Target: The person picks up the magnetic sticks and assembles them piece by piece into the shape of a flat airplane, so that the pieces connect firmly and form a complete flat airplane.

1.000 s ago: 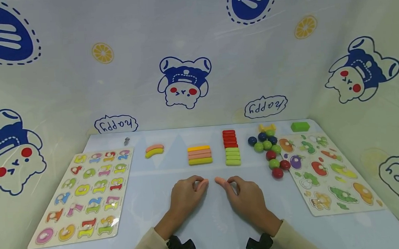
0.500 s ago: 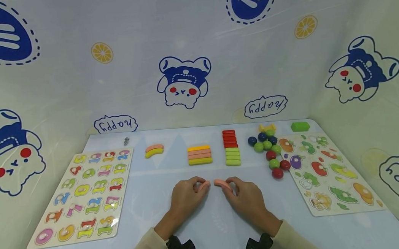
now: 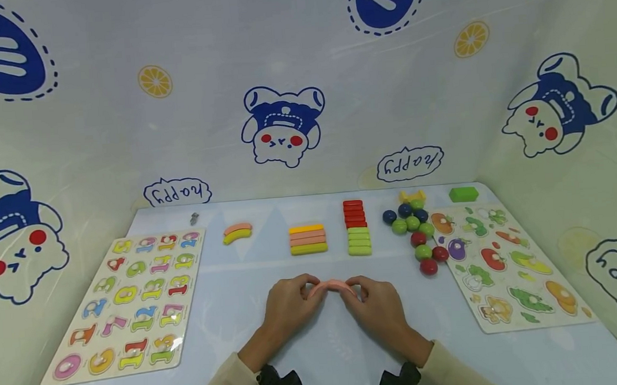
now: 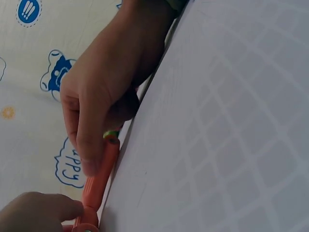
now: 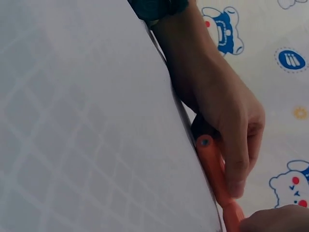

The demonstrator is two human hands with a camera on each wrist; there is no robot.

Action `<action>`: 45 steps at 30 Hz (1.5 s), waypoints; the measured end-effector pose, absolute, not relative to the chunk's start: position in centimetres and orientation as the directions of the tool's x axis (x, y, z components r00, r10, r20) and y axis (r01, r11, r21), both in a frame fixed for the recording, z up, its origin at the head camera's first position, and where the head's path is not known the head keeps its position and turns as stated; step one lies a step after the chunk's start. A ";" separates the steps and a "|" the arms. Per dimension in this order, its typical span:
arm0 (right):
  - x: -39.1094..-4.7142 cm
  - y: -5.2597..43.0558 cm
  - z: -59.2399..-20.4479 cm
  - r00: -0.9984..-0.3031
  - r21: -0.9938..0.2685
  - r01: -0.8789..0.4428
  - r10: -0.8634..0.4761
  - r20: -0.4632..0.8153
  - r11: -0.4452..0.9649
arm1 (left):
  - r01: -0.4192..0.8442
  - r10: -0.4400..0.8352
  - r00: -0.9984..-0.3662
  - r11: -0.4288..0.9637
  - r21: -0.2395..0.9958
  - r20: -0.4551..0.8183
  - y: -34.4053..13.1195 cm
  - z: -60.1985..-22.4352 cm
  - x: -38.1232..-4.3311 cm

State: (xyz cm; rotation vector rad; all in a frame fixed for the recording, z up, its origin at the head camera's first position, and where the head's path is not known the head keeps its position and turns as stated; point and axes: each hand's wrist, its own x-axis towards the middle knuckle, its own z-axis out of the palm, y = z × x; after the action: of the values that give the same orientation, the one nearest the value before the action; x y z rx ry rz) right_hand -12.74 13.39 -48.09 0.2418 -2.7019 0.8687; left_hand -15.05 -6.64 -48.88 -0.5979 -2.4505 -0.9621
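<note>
Near the middle of the table, my left hand (image 3: 290,304) pinches a curved pink stick (image 3: 319,288) between thumb and fingers. My right hand (image 3: 380,310) pinches a second curved pink stick (image 3: 338,284) the same way. The inner ends of the two meet, making a low arch between the hands. In the left wrist view, the left stick (image 4: 100,179) looks orange and shows a dark round spot at its outer end. A similar spot marks the outer end of the right stick (image 5: 212,166) in the right wrist view. Fingers cover part of both.
Behind the hands lie straight yellow and pink sticks (image 3: 308,238), red and green sticks (image 3: 358,236), and a curved pink-and-yellow pair (image 3: 238,232). Several coloured balls (image 3: 420,238) sit beside the vegetable puzzle board (image 3: 483,270). A number puzzle board (image 3: 149,273) lies left.
The hands' fingertips have come slightly closer together. Both curved pink sticks, apart half a second ago, now meet end to end in an arch.
</note>
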 end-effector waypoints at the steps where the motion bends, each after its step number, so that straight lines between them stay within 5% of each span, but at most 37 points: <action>1: -12.7 13.3 -48.1 -0.944 -0.554 -0.250 -0.072 0.323 0.794 | 0.539 0.233 -0.808 0.663 0.520 0.541 -6.7 -48.9 -15.0; 13: -12.7 13.5 -48.2 -0.930 -0.537 -0.357 -0.238 0.279 0.765 | 0.601 0.411 -0.799 0.585 0.545 0.439 -6.6 -48.6 -14.9; 24: -13.2 14.0 -48.0 -0.948 -0.665 -0.308 -0.156 0.279 0.680 | 0.569 0.333 -0.793 0.704 0.424 0.510 -8.1 -48.3 -15.7; 32: -16.3 16.6 -47.4 -0.962 -0.671 -0.183 0.009 0.273 0.719 | 0.647 0.433 -0.752 0.633 0.426 0.498 -7.4 -48.6 -15.8; 38: -18.9 17.7 -47.1 -0.961 -0.644 -0.151 0.040 0.273 0.750 | 0.626 0.338 -0.724 0.688 0.367 0.601 -8.2 -48.8 -16.2; 45: -19.0 18.2 -48.1 -0.964 -0.616 -0.090 0.088 0.252 0.782 | 0.537 0.236 -0.791 0.710 0.456 0.565 -9.0 -49.2 -16.3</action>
State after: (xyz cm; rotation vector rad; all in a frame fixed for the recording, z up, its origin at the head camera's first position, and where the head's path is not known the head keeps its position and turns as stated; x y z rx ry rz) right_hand -18.96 18.17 -48.13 0.0014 -2.7076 0.9557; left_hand -16.34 -9.00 -49.17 -0.5921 -2.4430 -0.8579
